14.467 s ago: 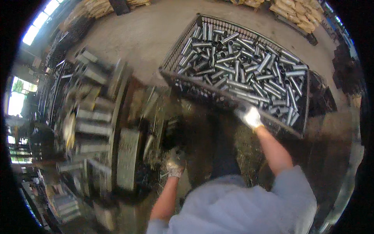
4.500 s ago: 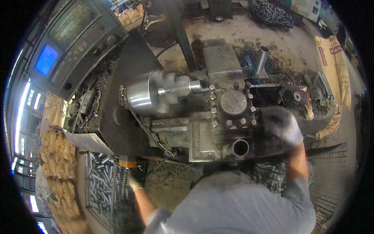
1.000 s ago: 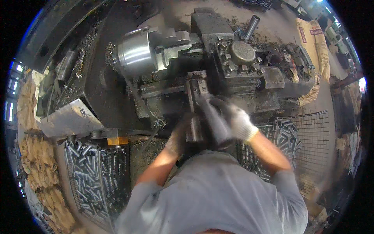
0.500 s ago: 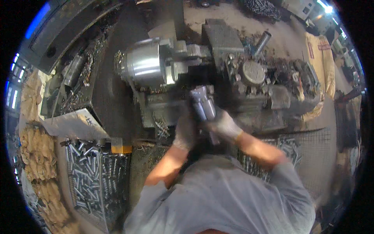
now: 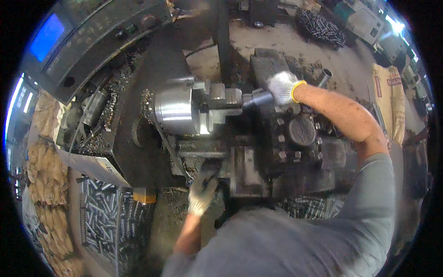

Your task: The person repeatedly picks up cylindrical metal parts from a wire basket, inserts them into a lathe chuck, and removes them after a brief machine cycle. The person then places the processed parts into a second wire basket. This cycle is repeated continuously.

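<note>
My right hand [image 5: 282,88], in a white knitted glove with a yellow cuff, is closed around a grey metal cylinder [image 5: 259,99]. The cylinder's left end meets the jaws [image 5: 224,95] of a shiny lathe chuck [image 5: 174,105]; whether it sits inside them I cannot make out. Lower down, in front of the lathe bed [image 5: 203,148], is my gloved left hand [image 5: 203,190]. Its fingers merge with a dark shape and are blurred, so their hold is unclear. Right of the chuck stands the dark tool post [image 5: 302,130], with bolts around its round top.
A wire basket of metal cylinders [image 5: 99,207] stands at lower left, with more parts [image 5: 309,207] at lower right. A tilted metal plate [image 5: 94,166] juts out at left. An upright tube [image 5: 326,77] rises behind the tool post. A control panel [image 5: 106,41] fills the upper left.
My hands were together before my body around metal cylinders. My right hand has moved up and away to the chuck with a cylinder; my left has dropped lower and to the left.
</note>
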{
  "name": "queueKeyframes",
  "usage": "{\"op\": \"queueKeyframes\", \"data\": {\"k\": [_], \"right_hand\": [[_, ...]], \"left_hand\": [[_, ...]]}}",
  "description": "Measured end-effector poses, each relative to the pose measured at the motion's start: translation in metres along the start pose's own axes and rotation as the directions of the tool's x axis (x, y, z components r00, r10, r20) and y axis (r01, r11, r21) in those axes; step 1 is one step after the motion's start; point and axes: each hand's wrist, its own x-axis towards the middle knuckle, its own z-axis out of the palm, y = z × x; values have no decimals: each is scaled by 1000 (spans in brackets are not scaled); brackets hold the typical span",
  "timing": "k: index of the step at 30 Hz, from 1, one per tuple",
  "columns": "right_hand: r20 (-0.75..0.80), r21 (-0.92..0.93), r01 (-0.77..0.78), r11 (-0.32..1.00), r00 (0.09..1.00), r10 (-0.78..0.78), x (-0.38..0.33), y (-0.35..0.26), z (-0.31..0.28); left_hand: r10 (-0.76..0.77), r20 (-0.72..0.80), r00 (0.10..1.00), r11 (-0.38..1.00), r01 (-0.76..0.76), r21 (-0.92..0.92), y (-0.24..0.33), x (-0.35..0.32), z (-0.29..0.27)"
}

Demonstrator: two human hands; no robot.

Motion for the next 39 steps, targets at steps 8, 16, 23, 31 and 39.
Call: {"op": "queueKeyframes", "data": {"k": [8, 16, 23, 31, 39], "right_hand": [[-102, 675, 174, 717, 984, -143, 45, -21, 43], [-4, 743, 81, 664, 993, -116, 48, -24, 29], [-237, 585, 179, 791, 970, -44, 28, -41, 14], [-382, 916, 148, 372, 601, 702, -211, -93, 4], [-252, 966, 246, 76, 845, 471, -256, -212, 94]], "left_hand": [[-652, -286, 702, 379, -24, -925, -160, -79, -93], [-648, -162, 744, 189, -49, -981, -135, -85, -163], [-387, -140, 911, 348, 4, -938, -187, -87, -181], [-100, -918, 384, 921, 386, 61, -116, -98, -168], [831, -328, 449, 500, -342, 796, 163, 104, -169]]}}
